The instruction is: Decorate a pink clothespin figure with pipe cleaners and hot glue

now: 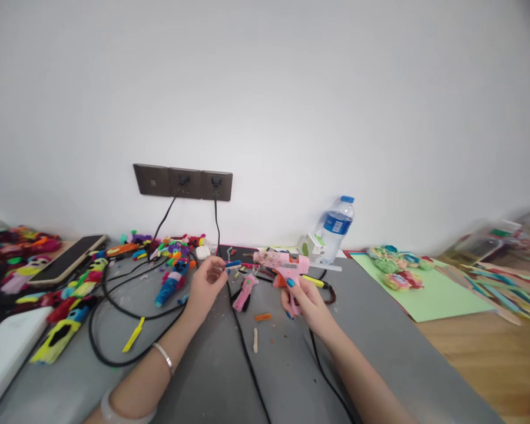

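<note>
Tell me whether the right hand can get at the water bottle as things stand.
Likely yes for reach, but not to grasp: the right hand holds the glue gun. The bottle stands upright just beyond it, with only a small box beside it and nothing tall between.

Silver bangle point(164, 357), pale bracelet point(128, 413), blue-nailed right hand point(303, 299)

- The gun point(279, 263) is held in the right hand point(303, 300).
- A stick point(232, 265) is held in the left hand point(205, 284), just left of the gun.
- The bottle point(337, 228) is set right behind-right of the gun; the phone point(68, 258), far left.
</note>
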Demonstrator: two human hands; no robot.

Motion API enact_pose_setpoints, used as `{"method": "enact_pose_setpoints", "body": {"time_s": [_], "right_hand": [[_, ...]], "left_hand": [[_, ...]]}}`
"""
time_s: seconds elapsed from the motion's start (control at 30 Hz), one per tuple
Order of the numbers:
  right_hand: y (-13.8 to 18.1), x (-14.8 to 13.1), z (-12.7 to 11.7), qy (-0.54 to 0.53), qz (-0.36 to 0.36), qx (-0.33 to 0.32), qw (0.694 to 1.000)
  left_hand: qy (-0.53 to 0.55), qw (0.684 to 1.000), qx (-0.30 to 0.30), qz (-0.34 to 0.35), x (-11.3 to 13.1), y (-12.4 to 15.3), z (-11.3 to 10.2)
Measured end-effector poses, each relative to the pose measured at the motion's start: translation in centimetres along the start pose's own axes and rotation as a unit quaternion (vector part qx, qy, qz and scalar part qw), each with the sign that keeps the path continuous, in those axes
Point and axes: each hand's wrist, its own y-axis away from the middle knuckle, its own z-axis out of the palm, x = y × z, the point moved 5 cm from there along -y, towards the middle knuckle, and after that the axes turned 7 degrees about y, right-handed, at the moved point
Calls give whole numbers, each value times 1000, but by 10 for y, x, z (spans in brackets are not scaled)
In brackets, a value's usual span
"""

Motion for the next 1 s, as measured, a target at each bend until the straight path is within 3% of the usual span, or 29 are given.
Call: {"method": "enact_pose_setpoints", "body": {"time_s": [0.43, 1.0], "right_hand": [[1, 9, 25, 31, 33, -47, 998], [2, 9, 26, 58, 35, -42, 997]], "left_hand": [[-10, 999, -15, 27, 5, 2, 4], [-8, 1000, -15, 20, 3, 3, 4]]}}
